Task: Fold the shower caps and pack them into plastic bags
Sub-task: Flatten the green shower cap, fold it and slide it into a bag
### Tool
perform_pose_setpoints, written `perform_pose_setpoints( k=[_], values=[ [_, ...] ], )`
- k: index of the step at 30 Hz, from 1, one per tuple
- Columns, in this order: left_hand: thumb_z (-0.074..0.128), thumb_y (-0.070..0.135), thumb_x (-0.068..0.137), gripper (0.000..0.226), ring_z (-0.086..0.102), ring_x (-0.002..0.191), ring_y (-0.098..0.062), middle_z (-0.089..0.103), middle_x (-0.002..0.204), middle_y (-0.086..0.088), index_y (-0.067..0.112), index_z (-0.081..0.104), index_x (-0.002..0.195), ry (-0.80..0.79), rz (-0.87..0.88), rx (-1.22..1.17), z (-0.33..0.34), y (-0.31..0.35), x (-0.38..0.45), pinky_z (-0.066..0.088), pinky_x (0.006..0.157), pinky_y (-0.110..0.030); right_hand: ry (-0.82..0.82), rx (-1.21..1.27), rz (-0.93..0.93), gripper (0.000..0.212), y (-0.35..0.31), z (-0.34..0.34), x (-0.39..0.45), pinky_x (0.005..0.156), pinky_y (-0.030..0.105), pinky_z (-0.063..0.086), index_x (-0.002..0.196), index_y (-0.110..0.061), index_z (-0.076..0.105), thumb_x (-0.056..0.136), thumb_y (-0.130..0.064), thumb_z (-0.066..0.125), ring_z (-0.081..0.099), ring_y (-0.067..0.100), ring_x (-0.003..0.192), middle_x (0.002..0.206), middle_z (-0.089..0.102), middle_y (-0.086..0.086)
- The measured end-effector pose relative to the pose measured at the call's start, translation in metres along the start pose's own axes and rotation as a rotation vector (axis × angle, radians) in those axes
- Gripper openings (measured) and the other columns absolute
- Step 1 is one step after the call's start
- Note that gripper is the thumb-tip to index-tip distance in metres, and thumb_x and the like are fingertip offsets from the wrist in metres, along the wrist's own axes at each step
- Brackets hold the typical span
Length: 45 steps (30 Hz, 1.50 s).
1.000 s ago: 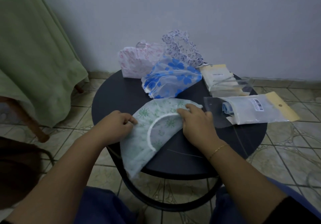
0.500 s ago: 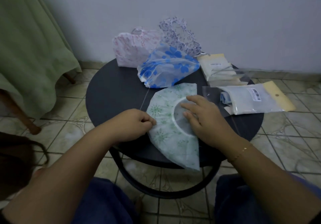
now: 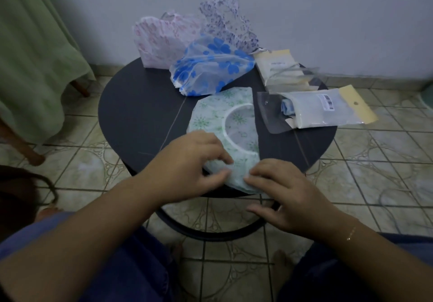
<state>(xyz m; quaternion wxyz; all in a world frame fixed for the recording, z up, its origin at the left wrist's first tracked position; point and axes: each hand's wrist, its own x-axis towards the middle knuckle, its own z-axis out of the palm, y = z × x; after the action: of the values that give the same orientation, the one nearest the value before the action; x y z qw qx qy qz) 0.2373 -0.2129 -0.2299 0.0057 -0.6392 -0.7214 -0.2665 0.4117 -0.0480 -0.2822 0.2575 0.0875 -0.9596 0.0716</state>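
So the green-flower shower cap (image 3: 225,119) is lying folded in a half-moon shape on the round dark worktop (image 3: 140,105), just right of the middle of the frame, with its near end hanging at the front edge of the worktop. Both hands are on that near end: the left hand (image 3: 189,163) has its fingers (image 3: 218,155) curled down and pinching the plastic, and the right hand (image 3: 288,194) has its fingers (image 3: 255,177) bent onto the same corner from the other side, pinching it too as far as I can see. Higher up in the frame there's a blue-flower cap (image 3: 210,67) touching the far tip of the green one, then a pink-print cap (image 3: 161,37) and a purple-print cap (image 3: 227,20) bunched up behind it near the wall. On the right side of the worktop there's a packed bag (image 3: 323,109) with a barcode sticker and a yellowish header, its clear flap open toward the green cap, and a little stack of empty bags (image 3: 281,70) just above it. A green cloth (image 3: 35,51) hangs at the left edge.
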Motion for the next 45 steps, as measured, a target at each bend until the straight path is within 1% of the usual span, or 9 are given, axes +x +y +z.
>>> perform_pose_setpoints(
  k=[5,12,17,22,28,33,35,39,45],
  values=[
    [0.062,0.049,0.078,0.032,0.056,0.083,-0.006,0.062,0.092,0.012,0.026,0.072,0.097,-0.162,0.134,0.065,0.025,0.007,-0.013,0.053,0.062,-0.030,0.035,-0.015,-0.020,0.024,0.002,0.008,-0.009,0.093,0.031,0.044,0.104,-0.003,0.069,0.087,-0.020,0.067,0.059,0.024,0.103,0.103,0.065,0.010],
    [0.058,0.051,0.077,0.035,0.060,0.079,-0.006,0.064,0.089,0.012,0.025,0.073,0.095,-0.110,0.082,0.087,0.029,0.003,-0.010,0.055,0.060,-0.029,0.150,0.078,0.071,0.017,0.001,0.012,-0.010,0.077,0.036,0.048,0.100,-0.008,0.072,0.089,-0.017,0.063,0.062,0.017,0.095,0.097,0.068,0.004],
    [0.050,0.049,0.084,0.035,0.058,0.074,0.000,0.064,0.083,0.015,0.025,0.075,0.088,-0.081,0.011,0.058,0.029,0.005,-0.003,0.054,0.058,-0.024,0.169,0.235,0.308,0.025,-0.005,0.007,0.000,0.074,0.026,0.046,0.101,-0.014,0.072,0.088,-0.028,0.056,0.060,0.008,0.084,0.089,0.069,-0.006],
    [0.052,0.051,0.087,0.030,0.060,0.078,-0.002,0.064,0.084,0.016,0.029,0.072,0.093,-0.113,-0.195,-0.058,0.026,0.007,0.003,0.053,0.070,-0.028,0.235,0.399,0.568,0.032,-0.011,0.003,0.010,0.083,0.003,0.041,0.112,-0.019,0.067,0.082,-0.028,0.064,0.056,-0.004,0.093,0.098,0.060,-0.019],
    [0.061,0.041,0.086,0.022,0.058,0.074,0.000,0.061,0.078,0.017,0.031,0.066,0.105,-0.119,-0.351,-0.103,0.028,0.009,0.010,0.050,0.071,-0.023,0.221,0.438,0.632,0.041,-0.006,0.003,0.019,0.076,0.008,0.044,0.112,-0.030,0.056,0.080,-0.011,0.073,0.060,0.006,0.079,0.111,0.047,-0.018],
    [0.061,0.042,0.085,0.028,0.047,0.069,0.002,0.044,0.088,0.018,0.030,0.058,0.110,-0.110,-0.303,-0.009,0.032,0.005,0.012,0.041,0.067,-0.019,0.140,0.317,0.627,0.018,-0.007,0.008,0.020,0.082,-0.001,0.033,0.098,-0.010,0.069,0.081,-0.007,0.070,0.051,0.007,0.092,0.108,0.052,0.000],
    [0.061,0.042,0.085,0.026,0.046,0.067,-0.001,0.042,0.094,0.018,0.030,0.058,0.108,-0.110,-0.291,0.005,0.033,0.006,0.012,0.043,0.067,-0.023,0.109,0.216,0.588,0.013,-0.005,0.010,0.019,0.081,0.008,0.037,0.090,-0.010,0.072,0.083,-0.017,0.063,0.052,0.009,0.094,0.107,0.057,0.007],
    [0.062,0.035,0.087,0.020,0.047,0.066,0.001,0.042,0.098,0.021,0.034,0.056,0.106,-0.147,-0.252,-0.007,0.029,0.004,0.009,0.040,0.064,-0.020,0.067,0.031,0.533,0.032,-0.001,0.010,0.016,0.072,0.037,0.050,0.085,-0.021,0.075,0.083,-0.038,0.047,0.056,0.025,0.087,0.100,0.064,0.002],
    [0.060,0.022,0.087,0.026,0.055,0.088,-0.007,0.051,0.111,0.016,0.034,0.058,0.110,-0.164,-0.105,0.118,0.017,-0.001,0.006,0.049,0.074,-0.031,0.109,-0.195,0.338,0.015,-0.001,0.008,0.014,0.070,0.035,0.035,0.082,-0.020,0.072,0.083,-0.025,0.059,0.047,0.023,0.094,0.102,0.066,0.005]
  ],
)
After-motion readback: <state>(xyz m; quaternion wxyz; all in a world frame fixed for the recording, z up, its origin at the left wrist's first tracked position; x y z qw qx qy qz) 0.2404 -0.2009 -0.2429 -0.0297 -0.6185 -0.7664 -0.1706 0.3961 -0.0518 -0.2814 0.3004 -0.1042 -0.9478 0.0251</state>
